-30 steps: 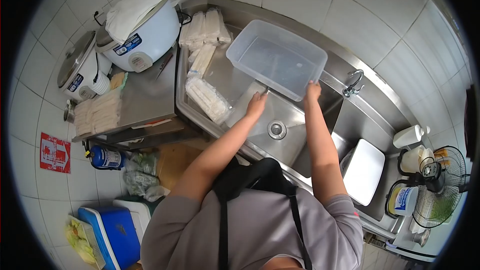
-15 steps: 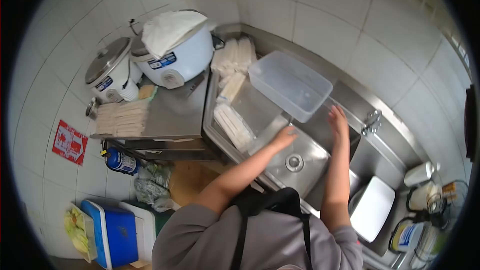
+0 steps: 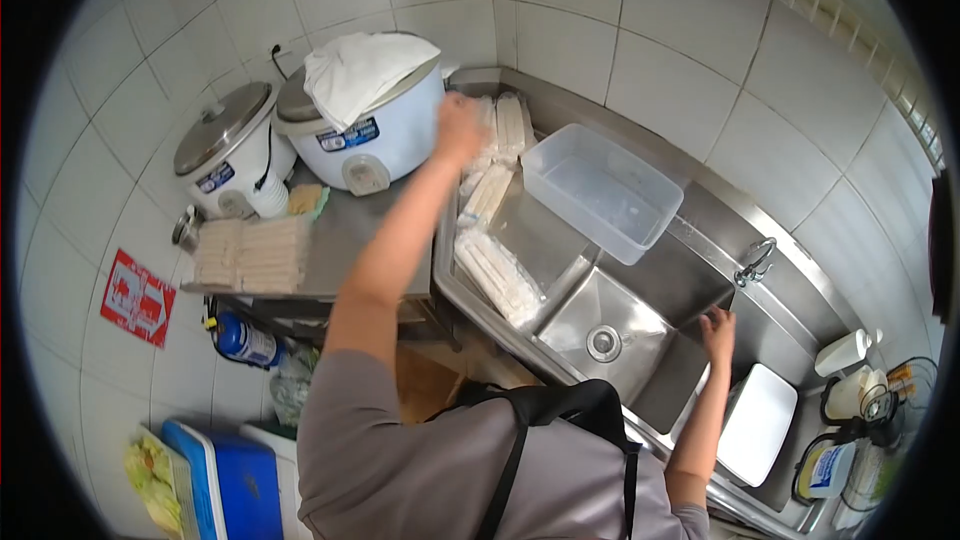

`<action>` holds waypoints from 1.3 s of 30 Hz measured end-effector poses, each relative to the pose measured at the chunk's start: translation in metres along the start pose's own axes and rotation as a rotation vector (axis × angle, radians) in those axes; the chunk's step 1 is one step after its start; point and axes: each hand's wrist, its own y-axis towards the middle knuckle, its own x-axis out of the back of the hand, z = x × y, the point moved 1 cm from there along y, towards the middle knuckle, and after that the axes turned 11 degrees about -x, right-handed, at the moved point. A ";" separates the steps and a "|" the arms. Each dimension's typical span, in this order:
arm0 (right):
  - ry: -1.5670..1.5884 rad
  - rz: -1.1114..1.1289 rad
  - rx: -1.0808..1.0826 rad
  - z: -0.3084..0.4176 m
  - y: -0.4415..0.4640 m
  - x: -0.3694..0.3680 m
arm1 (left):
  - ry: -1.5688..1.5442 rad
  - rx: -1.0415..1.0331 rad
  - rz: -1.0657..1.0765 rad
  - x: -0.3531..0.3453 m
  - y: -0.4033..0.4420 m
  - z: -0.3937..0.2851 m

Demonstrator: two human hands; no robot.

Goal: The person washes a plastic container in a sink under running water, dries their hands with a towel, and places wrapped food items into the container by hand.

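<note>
My left hand (image 3: 460, 130) is stretched out to the back corner, between the large rice cooker (image 3: 400, 135) and the bagged bundles of pale sticks (image 3: 512, 128) on the steel counter. Its fingers point away from me and are mostly hidden, so I cannot tell whether they grip a bundle. Over the sink's right side hangs my right hand (image 3: 718, 333), fingers apart and holding nothing. A clear plastic tub (image 3: 602, 190) rests on the sink's back edge. More wrapped bundles (image 3: 498, 275) lie along the counter's left side.
A tap (image 3: 757, 262) rises behind the sink basin (image 3: 605, 305). On the right are a white tray (image 3: 760, 425) and bottles. The left table (image 3: 335, 250) bears a smaller cooker (image 3: 225, 145) and stacked sticks (image 3: 250, 255). Below stand a fire extinguisher (image 3: 245, 340) and blue cooler (image 3: 250, 480).
My left hand has moved from above the sink to the bundles at the back left. My right hand has lowered toward the sink's right side. The camera view has shifted slightly.
</note>
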 end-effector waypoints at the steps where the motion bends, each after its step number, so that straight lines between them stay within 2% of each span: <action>1: -0.028 -0.015 -0.044 0.002 -0.004 0.014 | 0.117 0.012 -0.184 0.022 0.017 0.032; 2: -0.050 -0.031 -0.083 0.006 -0.004 0.020 | 0.234 -0.007 -0.306 0.038 0.031 0.076; 3: 0.048 -0.051 -0.139 -0.003 0.001 0.016 | 0.460 -0.036 -0.188 0.050 0.048 0.125; 4: 0.145 -0.069 -0.194 -0.012 0.005 0.007 | 0.560 0.030 -0.022 0.065 0.057 0.156; 5: 0.235 0.006 -0.332 0.016 -0.007 0.014 | 0.660 0.049 -0.039 0.072 0.058 0.180; 8: 0.467 0.075 -0.268 0.059 -0.012 -0.004 | 0.280 0.236 0.098 0.086 0.062 0.215; 9: 0.557 0.110 -0.268 0.078 -0.016 -0.011 | 0.365 0.125 0.062 0.093 0.066 0.216; 12: 0.815 0.177 -0.209 0.179 -0.037 -0.033 | 0.123 0.083 -0.064 0.115 0.090 0.177; 13: 0.894 0.216 -0.154 0.217 -0.043 -0.041 | -0.065 -0.030 -0.156 0.119 0.095 0.160; 15: 1.067 0.367 -0.047 0.276 -0.051 -0.062 | -0.403 -0.154 -0.146 0.132 0.091 0.096; 17: 1.232 0.539 0.114 0.331 -0.066 -0.079 | -1.404 -0.054 0.208 0.124 0.061 0.025; 18: 1.257 0.632 0.193 0.344 -0.068 -0.093 | -1.619 -0.081 0.258 0.118 0.040 -0.011; 19: 1.362 0.720 0.315 0.359 -0.075 -0.099 | -1.802 -0.014 0.266 0.105 0.017 -0.046; 20: 1.543 0.822 0.325 0.367 -0.083 -0.104 | -1.969 0.218 0.318 0.086 -0.008 -0.079; 21: 1.609 0.772 0.248 0.353 -0.090 -0.112 | -2.128 0.392 0.545 0.072 -0.033 -0.108; 22: 1.462 0.625 -0.186 0.327 -0.072 -0.127 | -2.259 0.511 0.548 0.041 -0.059 -0.129; 24: 2.051 0.713 -0.049 0.294 -0.085 -0.134 | -2.506 0.784 0.529 -0.019 -0.111 -0.174; 25: 1.546 0.337 0.025 0.264 -0.080 -0.146 | -2.359 0.644 0.552 -0.036 -0.127 -0.190; 27: 1.666 0.142 0.128 0.237 -0.088 -0.119 | -2.073 0.318 0.511 -0.039 -0.148 -0.231; 29: 1.407 -0.117 0.121 0.185 -0.092 -0.119 | -1.773 0.013 0.393 -0.030 -0.160 -0.265; 30: 1.277 -0.242 0.113 0.161 -0.095 -0.114 | -1.775 -0.040 0.388 -0.029 -0.166 -0.284; 32: 1.792 -0.075 0.040 0.142 -0.120 -0.085 | -1.777 -0.142 0.385 -0.025 -0.182 -0.319; 33: 1.180 -0.358 -0.010 0.136 -0.140 -0.069 | -1.809 -0.134 0.467 -0.011 -0.188 -0.334; 35: 1.985 -0.284 0.164 0.074 -0.111 -0.089 | -1.818 -0.247 0.648 -0.010 -0.199 -0.363; 36: 1.639 -0.392 0.095 0.083 -0.137 -0.058 | -1.820 -0.316 0.730 -0.019 -0.204 -0.378; 38: 0.890 -0.605 -0.112 0.113 -0.195 0.014 | -1.654 -0.738 0.992 -0.013 -0.186 -0.407; 39: 1.148 -0.552 -0.211 0.102 -0.208 0.019 | -1.713 -0.840 0.948 -0.005 -0.172 -0.424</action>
